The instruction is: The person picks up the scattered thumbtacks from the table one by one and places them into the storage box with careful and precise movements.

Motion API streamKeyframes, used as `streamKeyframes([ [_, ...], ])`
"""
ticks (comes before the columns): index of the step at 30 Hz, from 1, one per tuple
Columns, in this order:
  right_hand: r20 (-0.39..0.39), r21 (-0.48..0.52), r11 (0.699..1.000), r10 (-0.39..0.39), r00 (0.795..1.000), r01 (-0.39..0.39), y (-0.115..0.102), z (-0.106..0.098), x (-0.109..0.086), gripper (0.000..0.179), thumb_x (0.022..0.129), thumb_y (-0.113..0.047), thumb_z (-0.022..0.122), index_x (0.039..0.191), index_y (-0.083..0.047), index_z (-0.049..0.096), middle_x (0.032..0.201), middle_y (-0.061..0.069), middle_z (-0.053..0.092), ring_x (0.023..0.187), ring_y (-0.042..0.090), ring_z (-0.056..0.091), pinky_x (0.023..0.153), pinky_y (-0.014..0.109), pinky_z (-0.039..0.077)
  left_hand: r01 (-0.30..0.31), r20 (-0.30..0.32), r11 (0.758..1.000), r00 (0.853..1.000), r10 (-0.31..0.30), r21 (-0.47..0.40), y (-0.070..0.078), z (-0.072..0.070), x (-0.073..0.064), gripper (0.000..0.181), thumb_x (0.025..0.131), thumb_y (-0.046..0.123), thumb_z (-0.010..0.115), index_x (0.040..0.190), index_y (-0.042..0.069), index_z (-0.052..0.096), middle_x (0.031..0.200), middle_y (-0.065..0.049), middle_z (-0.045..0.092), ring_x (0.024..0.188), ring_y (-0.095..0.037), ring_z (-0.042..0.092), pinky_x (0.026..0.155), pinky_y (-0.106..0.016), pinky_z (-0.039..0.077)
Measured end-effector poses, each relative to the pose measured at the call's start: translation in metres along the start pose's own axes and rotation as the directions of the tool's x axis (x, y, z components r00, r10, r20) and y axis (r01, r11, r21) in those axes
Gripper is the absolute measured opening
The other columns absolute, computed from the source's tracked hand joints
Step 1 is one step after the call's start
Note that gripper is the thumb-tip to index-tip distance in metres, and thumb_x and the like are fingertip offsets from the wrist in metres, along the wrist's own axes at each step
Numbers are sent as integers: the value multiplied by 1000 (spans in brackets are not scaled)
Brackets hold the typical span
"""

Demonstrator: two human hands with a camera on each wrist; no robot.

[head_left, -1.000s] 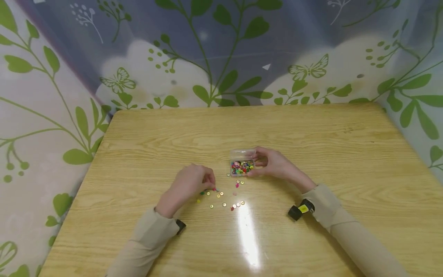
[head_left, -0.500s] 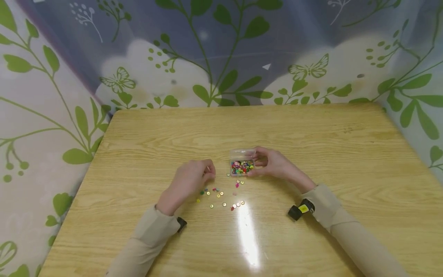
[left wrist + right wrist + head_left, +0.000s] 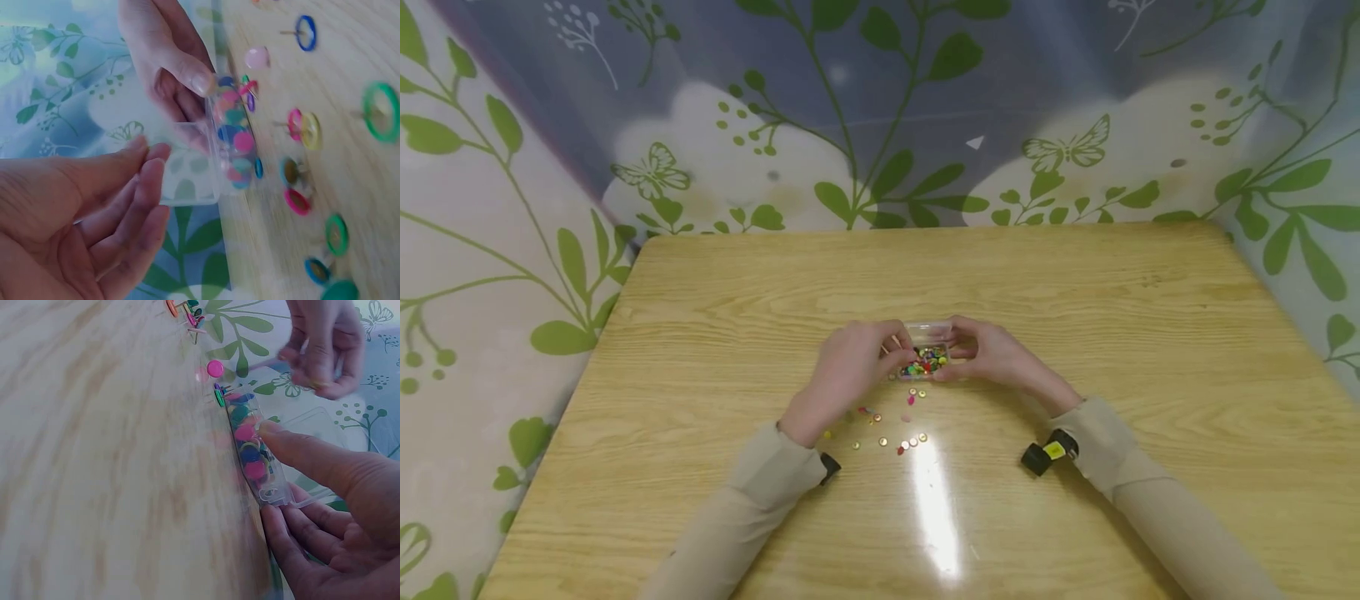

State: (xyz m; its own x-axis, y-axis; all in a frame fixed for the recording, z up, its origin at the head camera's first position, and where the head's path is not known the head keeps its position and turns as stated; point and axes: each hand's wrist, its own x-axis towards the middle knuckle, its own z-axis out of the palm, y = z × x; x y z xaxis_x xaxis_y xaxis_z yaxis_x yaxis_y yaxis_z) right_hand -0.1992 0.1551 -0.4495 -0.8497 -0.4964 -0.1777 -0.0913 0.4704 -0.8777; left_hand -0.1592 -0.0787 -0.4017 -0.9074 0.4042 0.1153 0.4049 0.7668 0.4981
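Observation:
My right hand (image 3: pixel 996 357) holds a small clear plastic box (image 3: pixel 927 373), thumb and fingers on its sides. The hinged lid (image 3: pixel 187 200) of this box stands up. Inside are many colourful thumbtacks (image 3: pixel 245 431). My left hand (image 3: pixel 850 358) is over the box's left side, thumb and index fingertips together. A yellowish sliver of a thumbtack (image 3: pixel 321 384) shows at those fingertips in the right wrist view; the fingers hide most of it. Loose thumbtacks (image 3: pixel 337 234) are scattered on the table in front of the box.
The wooden table (image 3: pixel 1075 292) extends around both hands. More tacks, among them a red thumbtack (image 3: pixel 901 451), lie nearer the body. A leaf-patterned curtain (image 3: pixel 887 117) borders the table at the back and sides.
My left hand has risen from the loose tacks and moved right and away from the body, to above the box. My right hand has stayed on the box.

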Motion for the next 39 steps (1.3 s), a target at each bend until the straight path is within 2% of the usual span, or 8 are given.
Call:
streamKeyframes([
  [3, -1, -13, 1000, 4, 1000, -4, 1, 0, 1, 64, 82, -19, 87, 138, -10, 57, 133, 18, 59, 124, 37, 60, 101, 45, 52, -50, -64, 999, 997, 49, -18, 3, 1, 3, 4, 93, 21, 75, 95, 18, 73, 87, 2, 78, 67, -9, 70, 50, -21, 44],
  [6, -2, -12, 1000, 4, 1000, -4, 1, 0, 2, 63, 81, -19, 87, 137, -10, 57, 132, 18, 59, 124, 38, 60, 102, 45, 51, -65, -86, 998, 994, 64, -13, 5, 1, 3, 4, 93, 20, 75, 96, 17, 74, 91, 1, 78, 63, -9, 67, 46, -21, 39],
  [12, -3, -1, 1000, -6, 1000, 6, 1, 1, 1, 64, 81, -16, 87, 137, -8, 57, 131, 18, 59, 124, 37, 60, 103, 44, 51, -20, -70, 1000, 997, 19, -9, 0, -1, -1, 5, 94, 22, 75, 96, 18, 74, 92, 4, 77, 72, -10, 70, 55, -23, 48],
  [17, 0, 21, 1000, -10, 1000, 10, -1, 1, 0, 63, 80, -13, 87, 135, -5, 57, 130, 20, 60, 123, 38, 61, 103, 43, 51, 31, -64, 999, 997, -32, -10, -10, -11, -11, 5, 94, 24, 74, 94, 19, 73, 95, 6, 77, 74, -11, 71, 58, -27, 52],
  [20, -2, 16, 1000, 1, 1000, -1, -1, 1, 0, 62, 80, -13, 87, 134, -5, 58, 131, 20, 60, 123, 38, 61, 102, 43, 51, 64, -16, 998, 998, -64, -2, -19, -19, -20, 5, 95, 24, 72, 94, 20, 74, 94, 5, 76, 76, -12, 70, 63, -29, 54],
  [24, -6, 0, 1000, 7, 1000, -7, -1, 1, 0, 61, 80, -15, 88, 132, -6, 58, 131, 20, 60, 123, 38, 61, 103, 43, 51, 88, 89, 996, 992, -90, 25, -34, -27, -35, 5, 94, 23, 74, 89, 20, 74, 88, 6, 75, 75, -10, 67, 67, -30, 52],
  [32, -2, -12, 1000, 3, 1000, -3, -1, 0, 0, 62, 80, -17, 88, 133, -5, 58, 132, 19, 59, 123, 38, 60, 104, 43, 50, 62, 250, 998, 966, -67, 28, -50, -24, -55, 9, 88, 20, 80, 85, 19, 71, 77, 9, 69, 69, -4, 59, 66, -28, 50],
  [39, -2, -14, 1000, 6, 1000, -6, -1, 0, 0, 62, 80, -17, 88, 134, -5, 58, 132, 20, 58, 123, 39, 60, 103, 43, 50, 50, 219, 995, 973, -68, 86, -50, -16, -54, 10, 90, 17, 77, 82, 18, 71, 71, 9, 63, 63, -6, 51, 60, -25, 45],
])
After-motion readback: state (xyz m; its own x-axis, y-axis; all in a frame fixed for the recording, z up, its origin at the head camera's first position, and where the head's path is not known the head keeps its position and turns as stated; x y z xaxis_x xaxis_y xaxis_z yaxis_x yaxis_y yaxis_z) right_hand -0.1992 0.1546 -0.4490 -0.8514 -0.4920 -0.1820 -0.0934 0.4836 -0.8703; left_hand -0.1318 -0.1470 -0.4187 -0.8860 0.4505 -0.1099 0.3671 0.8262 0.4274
